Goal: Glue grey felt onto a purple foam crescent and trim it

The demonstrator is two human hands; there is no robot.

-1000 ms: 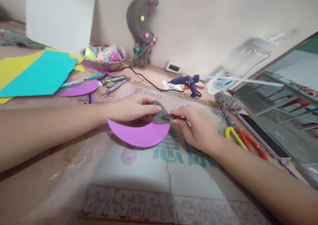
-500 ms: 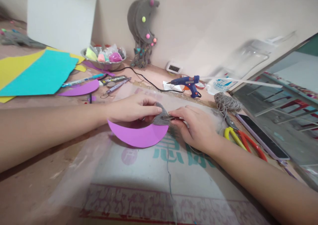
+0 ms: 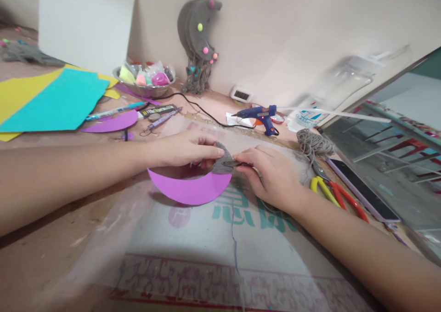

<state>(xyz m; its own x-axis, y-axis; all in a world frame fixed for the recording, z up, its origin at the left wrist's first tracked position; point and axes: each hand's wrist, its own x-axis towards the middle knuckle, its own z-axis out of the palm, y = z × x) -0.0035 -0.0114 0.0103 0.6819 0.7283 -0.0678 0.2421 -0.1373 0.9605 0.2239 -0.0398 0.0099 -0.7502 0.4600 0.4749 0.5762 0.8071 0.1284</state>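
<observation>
A purple paper crescent (image 3: pixel 193 190) hangs over the plastic sheet, its right part wrapped in grey yarn (image 3: pixel 223 158). My left hand (image 3: pixel 193 149) grips this wrapped part between thumb and fingers. Close beside it, my right hand (image 3: pixel 270 174) pinches a slim dark pointed tool (image 3: pixel 243 163), whose tip touches the grey wrapping. The fingers hide most of this tool, so its exact kind is unclear. A loose strand of yarn shows below the right wrist.
Behind my hands lie a blue glue gun (image 3: pixel 258 114), a small clock (image 3: pixel 241 93) and a bowl (image 3: pixel 144 87) of bagged clay. To the right are a yarn ball (image 3: pixel 314 142), scissors (image 3: pixel 339 195) and a phone (image 3: pixel 363 188). Turquoise sheet (image 3: pixel 57 103) sits left.
The purple crescent has shifted very slightly left with my left hand. Both hands keep the same grip, and the dark tool stays at the grey wrapping.
</observation>
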